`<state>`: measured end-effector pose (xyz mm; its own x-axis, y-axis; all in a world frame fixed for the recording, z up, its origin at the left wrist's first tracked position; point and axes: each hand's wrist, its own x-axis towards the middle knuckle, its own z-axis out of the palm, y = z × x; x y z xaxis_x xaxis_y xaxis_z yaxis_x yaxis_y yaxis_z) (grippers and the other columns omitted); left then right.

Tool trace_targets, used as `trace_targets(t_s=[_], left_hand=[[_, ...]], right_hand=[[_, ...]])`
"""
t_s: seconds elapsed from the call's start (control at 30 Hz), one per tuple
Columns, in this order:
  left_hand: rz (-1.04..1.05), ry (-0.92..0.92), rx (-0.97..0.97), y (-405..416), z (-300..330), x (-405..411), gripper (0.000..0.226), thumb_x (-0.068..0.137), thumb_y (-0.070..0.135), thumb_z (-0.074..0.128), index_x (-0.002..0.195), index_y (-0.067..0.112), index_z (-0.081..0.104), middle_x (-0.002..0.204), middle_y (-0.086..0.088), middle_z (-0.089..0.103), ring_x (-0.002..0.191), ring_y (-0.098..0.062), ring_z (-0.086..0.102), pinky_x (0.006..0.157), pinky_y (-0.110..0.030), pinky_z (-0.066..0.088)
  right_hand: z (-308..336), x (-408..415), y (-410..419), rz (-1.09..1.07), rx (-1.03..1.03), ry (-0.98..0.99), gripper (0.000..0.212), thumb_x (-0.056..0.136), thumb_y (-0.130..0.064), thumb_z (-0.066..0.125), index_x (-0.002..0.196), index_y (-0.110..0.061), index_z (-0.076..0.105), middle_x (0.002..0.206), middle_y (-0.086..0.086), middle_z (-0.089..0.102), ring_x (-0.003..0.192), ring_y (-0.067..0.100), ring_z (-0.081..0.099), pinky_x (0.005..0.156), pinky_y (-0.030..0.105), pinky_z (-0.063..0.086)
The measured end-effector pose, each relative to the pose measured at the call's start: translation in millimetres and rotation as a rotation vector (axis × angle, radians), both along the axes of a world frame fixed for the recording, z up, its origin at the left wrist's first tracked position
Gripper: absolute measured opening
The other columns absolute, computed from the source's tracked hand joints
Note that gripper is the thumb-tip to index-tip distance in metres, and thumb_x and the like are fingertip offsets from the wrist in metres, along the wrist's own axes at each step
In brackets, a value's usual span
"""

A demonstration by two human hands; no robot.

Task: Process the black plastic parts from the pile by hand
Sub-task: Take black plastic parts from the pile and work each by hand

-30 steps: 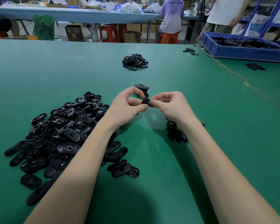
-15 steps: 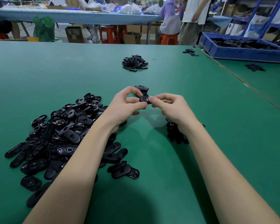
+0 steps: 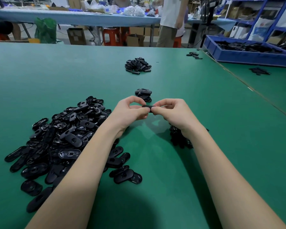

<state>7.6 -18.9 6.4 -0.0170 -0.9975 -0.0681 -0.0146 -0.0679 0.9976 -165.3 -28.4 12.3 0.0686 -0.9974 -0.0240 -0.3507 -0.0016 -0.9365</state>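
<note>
You have one black plastic part (image 3: 147, 106) pinched between both hands, raised above the green counter (image 3: 205, 113) at the middle of your view. Your left hand (image 3: 130, 111) closes thumb and fingers on its left end; your right hand (image 3: 171, 111) closes thumb and fingers on its right end, so only a short dark strip of the part shows between your fingertips. How it is turned you cannot tell from here.

Just beyond your hands sits a small stack of parts (image 3: 143, 95) on the counter. Under your right wrist lies a small dark cluster (image 3: 178, 138), partly hidden by your forearm. To your left spreads the big pile (image 3: 61, 139) of oval black parts, loose and overlapping, with a few strays (image 3: 125, 175) lying near your left forearm at the pile's near edge.

Farther out on the counter is another small heap (image 3: 137, 65), well apart from your hands. A few scattered pieces (image 3: 194, 55) lie near the far right edge, close to a blue bin (image 3: 248, 55) holding more dark parts. Behind the counter a person in a white shirt (image 3: 171, 17) stands beside a long blue-topped table (image 3: 73, 17), with red stools (image 3: 111, 36) and cardboard boxes (image 3: 76, 36) beneath it.
</note>
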Motion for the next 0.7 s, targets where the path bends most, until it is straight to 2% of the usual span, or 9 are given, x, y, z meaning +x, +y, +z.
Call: trace_targets(t_s=[0.07, 0.17, 0.33, 0.43, 0.53, 0.7], left_hand=[[-0.014, -0.025, -0.005, 0, -1, 0, 0.016, 0.089, 0.001, 0.070, 0.101, 0.012, 0.067, 0.077, -0.005, 0.074, 0.070, -0.015, 0.065, 0.086, -0.024, 0.058], [-0.025, -0.035, -0.011, 2, -1, -1, 0.015, 0.088, 0.002, 0.071, 0.097, 0.015, 0.072, 0.079, -0.005, 0.074, 0.070, -0.012, 0.066, 0.078, -0.018, 0.056], [-0.025, -0.003, 0.004, 3, -2, -2, 0.015, 0.087, -0.001, 0.072, 0.095, 0.011, 0.073, 0.080, -0.006, 0.074, 0.069, -0.011, 0.068, 0.071, -0.015, 0.054], [-0.017, -0.003, 0.008, 4, -2, -4, 0.014, 0.088, -0.004, 0.070, 0.096, 0.007, 0.072, 0.086, -0.010, 0.073, 0.072, -0.013, 0.069, 0.072, -0.016, 0.056], [0.009, -0.021, 0.021, 2, -3, -7, 0.014, 0.088, -0.004, 0.070, 0.097, 0.006, 0.072, 0.092, -0.015, 0.073, 0.077, -0.018, 0.068, 0.080, -0.020, 0.058], [0.046, -0.069, 0.020, 1, -7, -10, 0.013, 0.087, -0.002, 0.071, 0.093, 0.009, 0.072, 0.089, -0.013, 0.074, 0.075, -0.016, 0.068, 0.081, -0.022, 0.057]], right_hand=[[-2, 0, -1, -0.009, -0.004, 0.018, 0.006, 0.083, -0.028, 0.078, 0.082, -0.023, 0.075, 0.077, -0.001, 0.075, 0.053, 0.001, 0.049, 0.049, 0.013, 0.037], [-5, 1, -4, -0.011, -0.008, 0.023, 0.008, 0.082, -0.026, 0.079, 0.080, -0.022, 0.073, 0.062, -0.013, 0.062, 0.046, -0.001, 0.045, 0.044, 0.009, 0.033], [-12, 0, -8, -0.039, -0.030, 0.029, 0.012, 0.079, -0.029, 0.083, 0.078, -0.021, 0.073, 0.059, -0.018, 0.062, 0.048, -0.003, 0.049, 0.045, 0.007, 0.033], [-14, 2, -9, -0.044, -0.044, 0.034, 0.013, 0.078, -0.026, 0.083, 0.076, -0.020, 0.071, 0.056, -0.018, 0.061, 0.047, -0.003, 0.049, 0.045, 0.008, 0.034], [-15, 2, -10, -0.047, -0.073, 0.072, 0.013, 0.077, -0.025, 0.082, 0.073, -0.021, 0.070, 0.052, -0.018, 0.059, 0.047, -0.001, 0.049, 0.046, 0.009, 0.036], [-16, 2, -9, -0.042, -0.095, 0.099, 0.015, 0.076, -0.026, 0.082, 0.071, -0.021, 0.069, 0.051, -0.018, 0.061, 0.046, -0.004, 0.050, 0.046, 0.009, 0.036]])
